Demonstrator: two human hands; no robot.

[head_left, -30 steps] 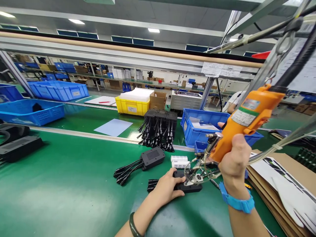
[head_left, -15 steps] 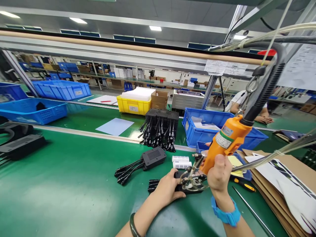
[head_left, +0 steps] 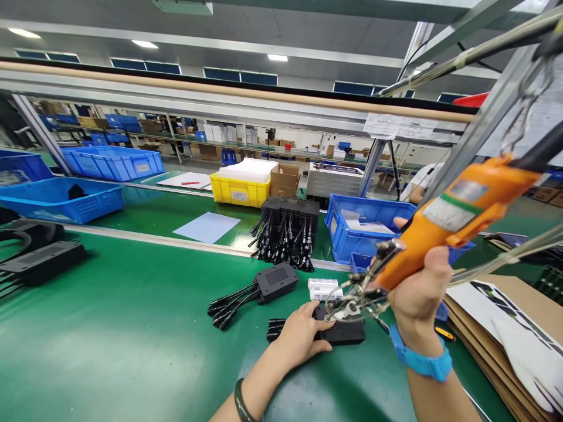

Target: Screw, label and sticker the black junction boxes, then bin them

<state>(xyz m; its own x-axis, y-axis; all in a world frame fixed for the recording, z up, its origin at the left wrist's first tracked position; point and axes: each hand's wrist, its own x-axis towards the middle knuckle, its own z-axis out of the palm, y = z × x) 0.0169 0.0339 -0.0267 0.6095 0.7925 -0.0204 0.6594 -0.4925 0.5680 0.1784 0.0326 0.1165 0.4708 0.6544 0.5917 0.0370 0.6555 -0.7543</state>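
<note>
My left hand (head_left: 299, 335) grips a black box (head_left: 345, 333) lying on the green table, its short black cables poking out to the left of the hand. My right hand (head_left: 420, 293) is wrapped round an orange power screwdriver (head_left: 453, 217), tilted, with its metal tip end and thin tubes over the box. Whether the tip touches the box cannot be made out. Behind the box lie white rolls (head_left: 324, 289). Another black box with cables (head_left: 276, 282) rests to the left, and several more (head_left: 290, 225) stand grouped behind it.
Blue bins (head_left: 365, 234) and a yellow bin (head_left: 241, 190) stand beyond the table's strip. Cardboard sheets (head_left: 475, 346) and a printed sheet lie at the right. Cables and tubes hang at the upper right. A person's arm shows behind the frame post.
My right hand has moved right with the orange screwdriver, which now leans further over to the right. My left hand stays on the black box.
</note>
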